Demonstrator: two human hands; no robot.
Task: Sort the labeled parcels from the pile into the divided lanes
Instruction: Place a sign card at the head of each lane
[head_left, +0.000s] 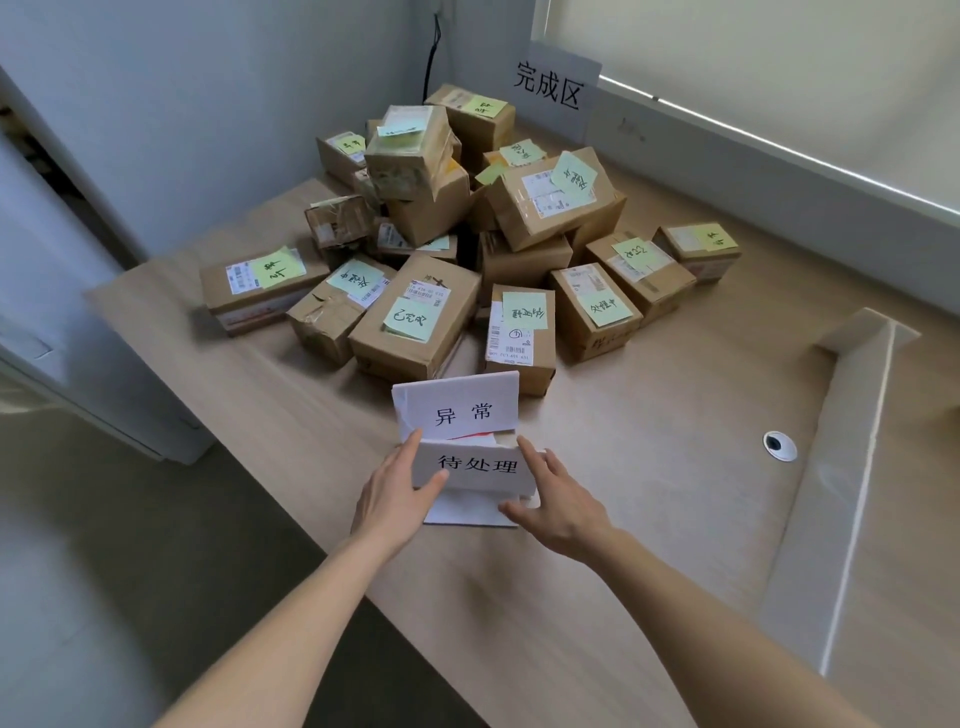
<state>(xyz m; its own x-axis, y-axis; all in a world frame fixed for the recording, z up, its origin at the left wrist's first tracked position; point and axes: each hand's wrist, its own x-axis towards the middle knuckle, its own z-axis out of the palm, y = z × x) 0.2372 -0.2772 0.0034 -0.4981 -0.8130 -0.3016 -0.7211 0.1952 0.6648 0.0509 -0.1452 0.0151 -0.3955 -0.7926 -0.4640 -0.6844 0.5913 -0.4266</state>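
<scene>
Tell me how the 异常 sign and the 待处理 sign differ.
The 异常 sign stands farther back, next to the parcels; the 待处理 sign is nearer the table edge. Nobody touches the 异常 sign, while the left hand holds the 待处理 sign and the right hand reaches its other end. Each bears different characters. Both are white folded cards printed in black.

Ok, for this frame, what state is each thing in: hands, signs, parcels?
left hand: grips the left edge of the 待处理 sign
right hand: fingers straight, touching that sign's right edge
待处理 sign: upright, held
异常 sign: upright behind it
完成区 sign: leaning on the wall
parcels: piled, unsorted, sticky-noted
table: bears the pile
</scene>
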